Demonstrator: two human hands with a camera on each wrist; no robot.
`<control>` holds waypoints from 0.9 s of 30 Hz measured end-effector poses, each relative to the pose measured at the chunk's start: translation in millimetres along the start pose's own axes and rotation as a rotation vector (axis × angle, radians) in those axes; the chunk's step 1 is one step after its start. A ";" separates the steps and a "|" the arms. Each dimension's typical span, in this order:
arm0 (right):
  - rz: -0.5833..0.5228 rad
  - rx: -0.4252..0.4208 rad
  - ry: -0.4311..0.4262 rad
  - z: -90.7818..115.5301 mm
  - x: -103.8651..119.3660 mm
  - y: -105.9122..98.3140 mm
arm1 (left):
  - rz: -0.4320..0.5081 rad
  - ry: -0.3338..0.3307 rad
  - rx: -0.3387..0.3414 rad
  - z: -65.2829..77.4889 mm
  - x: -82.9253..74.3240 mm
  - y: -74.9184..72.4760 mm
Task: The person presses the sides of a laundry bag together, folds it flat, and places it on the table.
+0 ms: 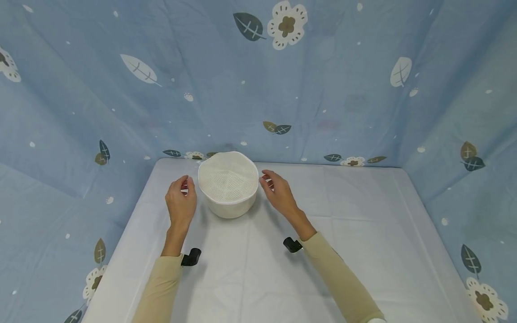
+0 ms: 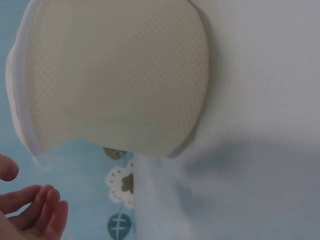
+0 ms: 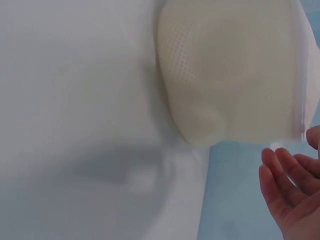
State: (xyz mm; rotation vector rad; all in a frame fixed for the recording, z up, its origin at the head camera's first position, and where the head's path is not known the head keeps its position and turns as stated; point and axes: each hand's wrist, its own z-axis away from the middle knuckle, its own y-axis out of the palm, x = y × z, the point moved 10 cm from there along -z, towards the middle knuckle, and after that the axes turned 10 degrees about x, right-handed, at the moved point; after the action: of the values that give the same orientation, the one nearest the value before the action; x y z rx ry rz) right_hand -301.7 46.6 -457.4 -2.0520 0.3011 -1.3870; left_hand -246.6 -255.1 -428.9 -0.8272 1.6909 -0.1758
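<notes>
A person's left hand (image 1: 181,200) and right hand (image 1: 280,196), fingers (image 3: 274,192) loosely curved and empty, flank an upright mesh bag (image 1: 228,186) on white tablecloth (image 1: 363,233); opening it appears done, anything remaining unclear.

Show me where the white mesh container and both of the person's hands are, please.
White mesh container (image 1: 228,185): head view, on the bare mesh inside.
Left hand (image 1: 181,202): head view, mid-hand, between fingers and wrist.
Right hand (image 1: 281,194): head view, also between fingers and wrist.
</notes>
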 end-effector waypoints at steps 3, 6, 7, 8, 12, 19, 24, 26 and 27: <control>-0.012 0.012 0.014 -2.6 0.3 3.5 | 0.048 -0.043 0.021 -1.4 5.1 2.3; -0.028 0.024 0.029 -5.2 0.2 6.6 | 0.088 -0.095 0.035 -2.1 10.2 4.0; -0.035 0.027 0.034 -5.8 0.0 7.3 | 0.099 -0.111 0.039 -2.5 11.8 4.8; -0.045 0.030 0.039 -6.3 -0.1 8.0 | 0.110 -0.127 0.043 -3.0 13.5 5.5; -0.074 0.032 0.053 -7.7 -0.6 9.4 | 0.165 -0.168 0.065 -4.9 15.7 9.2; -0.143 0.026 0.071 -9.2 0.2 6.7 | 0.327 -0.259 0.115 -5.9 22.7 17.3; -0.259 0.035 0.101 -12.0 0.1 5.9 | 0.382 -0.316 0.162 -5.0 26.0 21.2; -0.298 0.044 0.124 -13.4 -0.6 5.8 | 0.393 -0.338 0.181 -4.4 26.2 22.6; -0.314 0.046 0.136 -13.9 -0.7 5.4 | 0.398 -0.346 0.190 -4.1 25.7 23.1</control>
State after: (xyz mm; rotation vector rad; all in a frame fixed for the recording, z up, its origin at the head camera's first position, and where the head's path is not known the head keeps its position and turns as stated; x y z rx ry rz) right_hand -313.7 37.6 -457.9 -2.0328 0.0008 -1.7075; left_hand -261.8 -254.8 -460.2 -0.3436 1.4497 0.0775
